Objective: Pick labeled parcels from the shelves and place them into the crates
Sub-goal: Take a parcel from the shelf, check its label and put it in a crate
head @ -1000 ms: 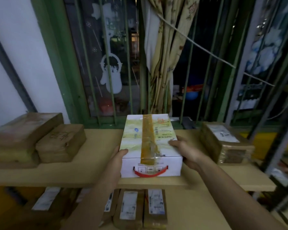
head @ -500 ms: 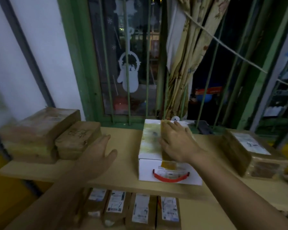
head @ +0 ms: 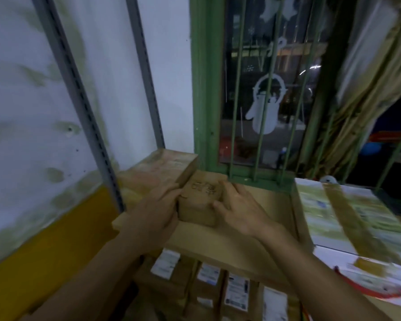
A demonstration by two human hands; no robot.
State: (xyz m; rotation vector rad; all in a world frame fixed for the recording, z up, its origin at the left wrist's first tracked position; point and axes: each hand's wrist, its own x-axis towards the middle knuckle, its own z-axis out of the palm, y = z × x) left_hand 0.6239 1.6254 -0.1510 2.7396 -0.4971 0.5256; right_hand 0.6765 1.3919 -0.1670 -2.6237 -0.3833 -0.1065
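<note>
A small brown parcel (head: 200, 198) with dark writing on its top sits on the upper shelf board (head: 252, 230), beside a larger brown parcel (head: 158, 172) at its left. My left hand (head: 158, 212) presses on the small parcel's left side and my right hand (head: 239, 209) on its right side, fingers over its top edge. The parcel still rests on the board. A white box (head: 352, 228) with brown tape and a red handle lies on the shelf at the right, with no hand on it.
Several brown parcels with white labels (head: 236, 288) lie on the lower shelf. A grey shelf upright (head: 79, 98) stands at the left before a white and yellow wall. A green barred window (head: 264, 112) and a curtain (head: 368, 89) are behind the shelf.
Both hands left the white box and moved left to the small brown parcel, now gripping its two sides. The view swung left, so the white box sits at the right edge.
</note>
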